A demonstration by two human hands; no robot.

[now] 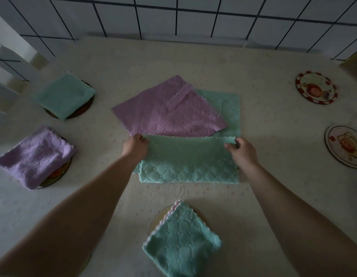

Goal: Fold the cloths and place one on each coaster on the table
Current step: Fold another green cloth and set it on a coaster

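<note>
Setting: cream patterned worktop (193, 62) against a white tiled wall (193, 15) with dark grout; dim light.
Left hand: left hand (136, 146) pinches the left end of the raised edge of the green cloth (189, 162), fingers closed on the fabric.
Right hand: right hand (242, 150) pinches the right end of the same edge, fingers curled round it.
Green cloth: spans between both hands, far edge lifted, near part flat on the worktop with the quilted side showing.
Purple cloth: purple cloth (169, 112) lies unfolded just beyond both hands, over a second green cloth (230, 108).
Left of the left hand: folded green cloth (63, 94) and folded purple cloth (35, 156), each over a coaster.
Near side, between the forearms: folded green-and-pink cloth (181, 242) on a coaster.
Right of the right hand: two bare coasters, far one (316, 87), near one (345, 145), well apart from the hands.
</note>
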